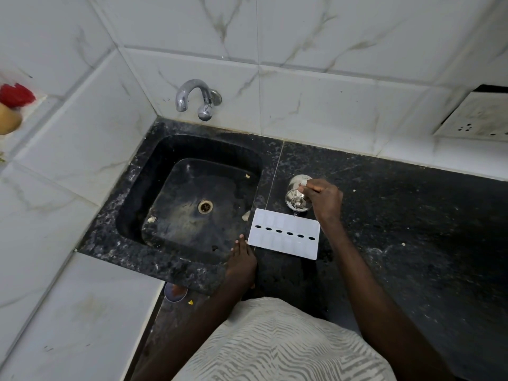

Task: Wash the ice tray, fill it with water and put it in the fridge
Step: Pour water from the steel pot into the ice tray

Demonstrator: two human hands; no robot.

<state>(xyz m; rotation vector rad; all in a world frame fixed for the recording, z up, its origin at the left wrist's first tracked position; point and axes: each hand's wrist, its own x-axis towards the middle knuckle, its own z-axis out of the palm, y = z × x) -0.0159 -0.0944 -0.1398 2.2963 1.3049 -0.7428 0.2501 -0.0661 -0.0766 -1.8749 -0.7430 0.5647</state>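
Black speckled stone formed the counter (398,215). On its near edge the left grip (242,264) lay released, fingers straight, their tips just beside the near-left corner of the ice tray (284,233); whether they touched it could not be told. It looked placed there to steady the tray against sliding. The white tray sat flat on the counter between the two grips, just right of the sink (132,193). Beyond it the right grip (325,198) clasped a steel cup (297,198), tipped toward the tray so that a thin stream fell at its far-right corner, so this appeared to be the filling step. Right of that grip the counter ran on wide and dark, giving room to lift the tray away level. Left of the left grip the sink's rim dropped away close by, a poor side to slide toward. Farthest off, the tap (196,96) stood out from the tiled wall (302,100).
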